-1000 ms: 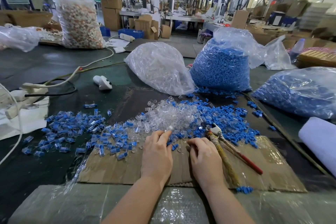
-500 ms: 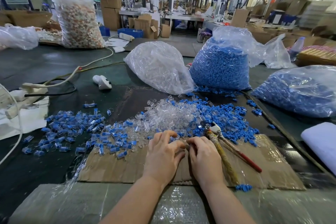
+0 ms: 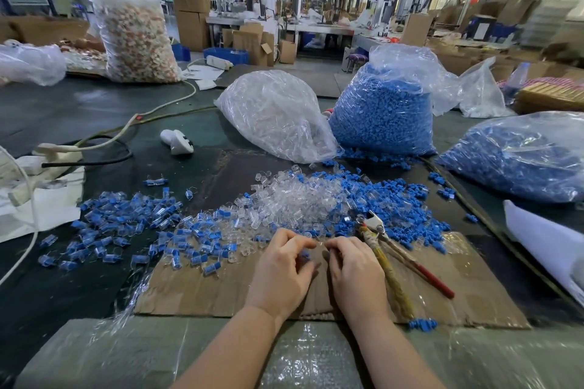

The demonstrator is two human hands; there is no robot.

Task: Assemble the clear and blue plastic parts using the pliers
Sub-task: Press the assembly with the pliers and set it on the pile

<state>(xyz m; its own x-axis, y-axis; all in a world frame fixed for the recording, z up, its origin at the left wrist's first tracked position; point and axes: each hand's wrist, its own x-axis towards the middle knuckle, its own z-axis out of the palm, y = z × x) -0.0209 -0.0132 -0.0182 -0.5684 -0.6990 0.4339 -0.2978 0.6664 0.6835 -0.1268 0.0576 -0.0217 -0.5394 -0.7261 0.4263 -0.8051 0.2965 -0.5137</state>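
My left hand (image 3: 281,265) and my right hand (image 3: 354,265) meet fingertip to fingertip over the cardboard sheet (image 3: 221,290). A small blue part (image 3: 305,255) shows under my left fingers. A small clear part (image 3: 319,243) sits pinched between the two hands' fingertips, mostly hidden. The pliers (image 3: 384,240), with one tape-wrapped and one red handle, lie untouched on the cardboard just right of my right hand. A loose pile of clear parts (image 3: 297,199) and blue parts (image 3: 395,199) lies just beyond my hands. Assembled clear-and-blue pieces (image 3: 126,218) are scattered to the left.
A bag of clear parts (image 3: 271,114) and two bags of blue parts (image 3: 382,117) (image 3: 518,155) stand behind the piles. White cables, a power strip (image 3: 57,151) and a white cloth lie at left. A white roll (image 3: 543,243) lies at right. A person sits at the far left.
My left hand left the clear pile and came in to meet my right hand. Both hands now pinch small parts together. The pliers stayed where they were.
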